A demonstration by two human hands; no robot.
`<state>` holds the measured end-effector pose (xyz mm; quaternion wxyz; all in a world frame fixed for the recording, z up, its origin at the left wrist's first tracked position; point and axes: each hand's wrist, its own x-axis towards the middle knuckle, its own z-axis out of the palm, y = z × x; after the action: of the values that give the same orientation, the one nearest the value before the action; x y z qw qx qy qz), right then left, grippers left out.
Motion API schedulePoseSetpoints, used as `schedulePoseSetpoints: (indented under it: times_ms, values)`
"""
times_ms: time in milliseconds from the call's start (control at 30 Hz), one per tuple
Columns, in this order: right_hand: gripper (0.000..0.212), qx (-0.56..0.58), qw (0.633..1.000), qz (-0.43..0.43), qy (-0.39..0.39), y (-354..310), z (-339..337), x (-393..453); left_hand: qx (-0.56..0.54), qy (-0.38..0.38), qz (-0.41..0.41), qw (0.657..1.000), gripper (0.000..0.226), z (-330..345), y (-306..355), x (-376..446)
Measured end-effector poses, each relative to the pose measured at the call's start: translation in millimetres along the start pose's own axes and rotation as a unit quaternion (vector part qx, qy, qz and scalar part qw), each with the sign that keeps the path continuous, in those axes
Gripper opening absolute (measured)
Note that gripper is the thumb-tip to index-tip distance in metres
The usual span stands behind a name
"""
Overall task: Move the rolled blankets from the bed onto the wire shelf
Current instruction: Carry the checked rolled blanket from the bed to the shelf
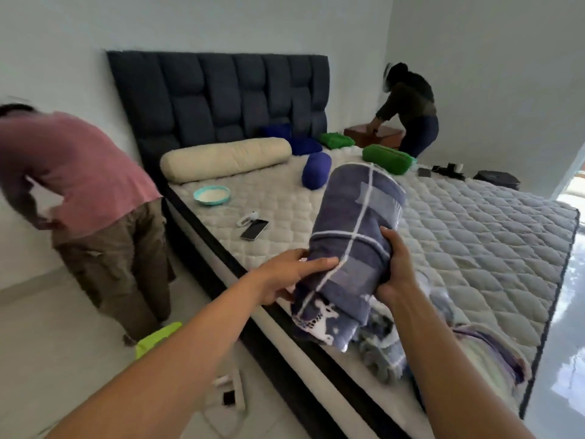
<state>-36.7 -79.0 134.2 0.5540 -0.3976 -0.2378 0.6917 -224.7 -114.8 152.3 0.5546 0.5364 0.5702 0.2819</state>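
Blue plaid rolled blanket (351, 248) is lifted above the bed's (474, 236) near edge, left hand (285, 274) and right hand (395, 267) clasped round its lower end, forearms outstretched.

The room is being lit softly by daylight from the right, where the floor (569, 359) is being washed out in white glare. Shadows are being kept faint. Straight lines are being bent by wide-angle distortion at the edges, and the blanket (351, 248) and forearms are being smeared by motion blur.
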Motion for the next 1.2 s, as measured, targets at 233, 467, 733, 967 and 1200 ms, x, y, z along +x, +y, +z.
schedulePoseSetpoints:
  times_ms: [233, 467, 733, 967, 1200]
  values:
    - [0.039, -0.165, 0.954, 0.048, -0.247, 97.6, 178.5, -39.7, -0.198, 0.175, 0.032, 0.964, 0.026, -118.5, -85.3, -130.8]
    - [0.05, -0.269, 0.818, 0.069, -0.503, 222.2, 333.5, -73.0, -0.285, 0.384, 0.007, 0.878, 0.025, -215.7, -160.9, -256.8]
    - [0.053, -0.334, 0.678, 0.104, -0.647, 396.1, 482.7, -129.3, -0.303, 0.547, -0.087, 0.776, 0.032, -291.2, -241.4, -378.4]
    - [0.054, -0.36, 0.567, 0.082, -0.736, 494.2, 557.9, -223.7, -0.375, 0.708, -0.104, 0.59, 0.058, -305.6, -284.9, -455.4]
    - [0.052, -0.337, 0.434, 0.026, -0.835, 559.5, 605.9, -326.1, -0.372, 0.78, -0.086, 0.496, 0.055, -318.8, -311.3, -534.4]
